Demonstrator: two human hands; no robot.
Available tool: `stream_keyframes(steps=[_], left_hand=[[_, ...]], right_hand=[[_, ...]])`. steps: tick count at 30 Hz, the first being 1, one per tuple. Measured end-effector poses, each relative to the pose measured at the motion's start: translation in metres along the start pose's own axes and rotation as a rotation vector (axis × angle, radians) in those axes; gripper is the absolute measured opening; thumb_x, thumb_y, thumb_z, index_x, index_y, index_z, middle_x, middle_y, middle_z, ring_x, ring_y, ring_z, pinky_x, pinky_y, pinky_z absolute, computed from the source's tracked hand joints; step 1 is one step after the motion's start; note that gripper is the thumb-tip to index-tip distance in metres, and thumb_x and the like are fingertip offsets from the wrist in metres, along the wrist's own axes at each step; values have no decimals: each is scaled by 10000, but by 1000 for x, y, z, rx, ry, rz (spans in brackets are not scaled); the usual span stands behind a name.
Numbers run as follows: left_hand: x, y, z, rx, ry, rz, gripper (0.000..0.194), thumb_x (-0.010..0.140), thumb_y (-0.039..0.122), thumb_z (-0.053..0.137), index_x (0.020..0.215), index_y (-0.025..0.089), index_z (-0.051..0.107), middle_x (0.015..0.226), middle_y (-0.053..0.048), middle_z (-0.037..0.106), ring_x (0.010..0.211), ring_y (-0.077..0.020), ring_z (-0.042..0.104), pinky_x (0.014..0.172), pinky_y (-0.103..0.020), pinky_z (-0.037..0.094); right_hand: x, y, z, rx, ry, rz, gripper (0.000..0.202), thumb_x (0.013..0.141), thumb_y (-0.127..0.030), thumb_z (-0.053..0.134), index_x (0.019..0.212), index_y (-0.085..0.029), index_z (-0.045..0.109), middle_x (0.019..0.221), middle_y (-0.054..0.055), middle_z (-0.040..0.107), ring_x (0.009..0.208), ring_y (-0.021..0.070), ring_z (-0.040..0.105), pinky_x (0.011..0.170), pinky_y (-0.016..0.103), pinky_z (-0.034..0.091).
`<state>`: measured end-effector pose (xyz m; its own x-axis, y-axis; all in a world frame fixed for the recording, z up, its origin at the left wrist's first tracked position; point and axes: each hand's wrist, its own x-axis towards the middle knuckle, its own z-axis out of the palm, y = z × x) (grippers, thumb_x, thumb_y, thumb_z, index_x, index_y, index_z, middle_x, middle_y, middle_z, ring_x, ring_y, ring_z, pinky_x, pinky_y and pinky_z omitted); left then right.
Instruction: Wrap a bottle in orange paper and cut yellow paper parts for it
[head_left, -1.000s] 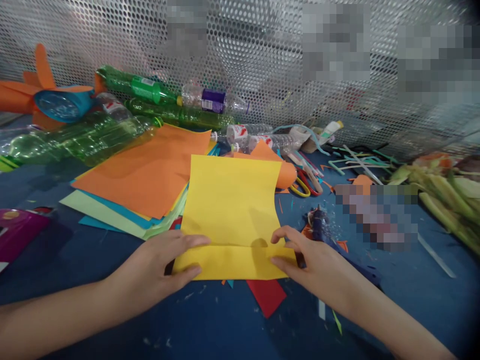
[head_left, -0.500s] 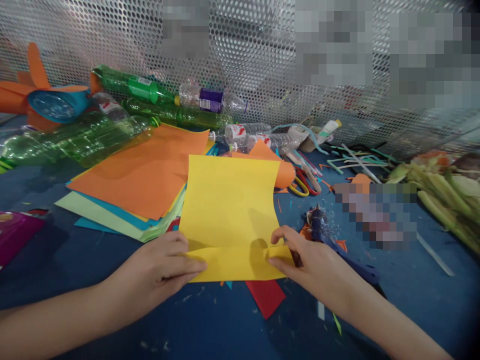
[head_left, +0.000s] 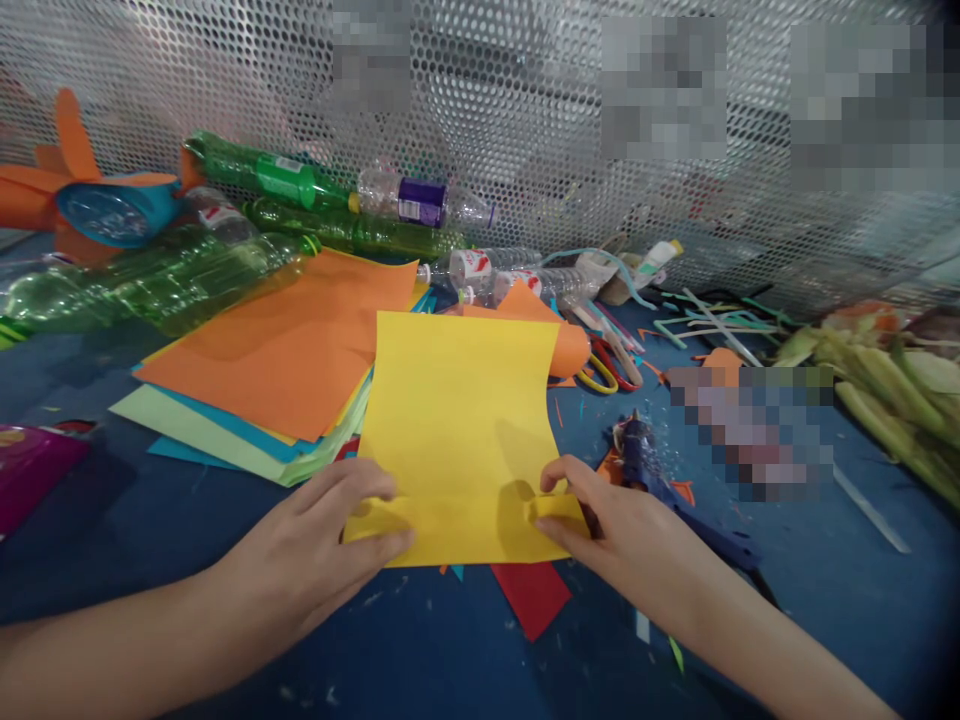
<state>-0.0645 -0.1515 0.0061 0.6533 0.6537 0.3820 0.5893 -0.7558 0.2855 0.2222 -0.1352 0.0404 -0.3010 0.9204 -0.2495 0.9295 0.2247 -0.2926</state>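
A yellow sheet of paper lies in front of me, its near edge folded up in a strip. My left hand is at the left end of that strip, thumb on the paper below and curled index finger above, with the folded edge between them. At the right end my right hand pinches the fold between thumb and bent fingers. A red piece of paper pokes out from under the near edge. To the left rests a stack of coloured sheets, an orange sheet on top.
A dark blue glue gun lies right of my right hand. Scissors and straws are beyond it. Several plastic bottles, including a green bottle, line the perforated metal screen. Corn husks lie at far right.
My left index finger has lifted and moved slightly up and right, widening the gap to the thumb. The left end of the fold shows more. My right hand is nearly still.
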Motion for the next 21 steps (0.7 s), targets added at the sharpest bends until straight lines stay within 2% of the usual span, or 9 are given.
stream_keyframes(steps=[3,5,7,11,15,18,21], left_hand=[[-2,-2,3,23,-39,107,328,869,104,421,1097,297,557,1136,-45,549,1179,-211,402,951,-361,402],[-1,-3,4,8,-77,217,325,891,130,410,1162,272,521,1054,-35,615,1149,-181,448,966,-333,405],[1,-3,5,-8,-78,264,318,900,139,403,1180,249,504,964,-21,655,1077,-150,511,963,-301,415],[3,-1,5,43,-71,256,330,875,89,441,1144,259,527,944,15,670,1005,-119,565,1006,-290,370],[6,2,3,63,-68,244,319,869,81,447,1114,261,544,927,24,673,990,-116,570,1013,-291,349],[8,4,2,22,-79,236,320,878,97,424,1127,269,529,908,11,670,995,-127,565,966,-284,392],[10,4,0,14,-93,234,328,874,98,427,1136,273,516,919,5,666,976,-131,571,933,-282,419]], right_hand=[[-2,1,3,-20,22,-26,119,837,-283,465,946,-239,449,563,-44,565,484,160,575,435,220,323],[-2,2,6,-30,65,-69,103,840,-270,461,937,-234,453,641,-21,601,549,163,598,467,230,375],[-3,4,7,-46,131,-133,101,840,-268,470,933,-229,468,768,12,620,685,177,617,570,258,442],[-4,3,7,-151,314,-257,175,825,-273,505,991,-224,530,988,78,569,903,223,557,766,356,444],[-10,-12,14,-284,465,-495,257,829,-193,506,1043,-310,587,979,43,587,884,203,529,800,374,384],[-14,-22,29,-278,474,-678,360,820,-268,555,1162,-374,528,908,-19,608,872,160,528,876,357,318],[-14,-27,41,-296,430,-727,350,838,-357,531,1188,-367,509,914,-34,615,874,145,532,897,348,282]])
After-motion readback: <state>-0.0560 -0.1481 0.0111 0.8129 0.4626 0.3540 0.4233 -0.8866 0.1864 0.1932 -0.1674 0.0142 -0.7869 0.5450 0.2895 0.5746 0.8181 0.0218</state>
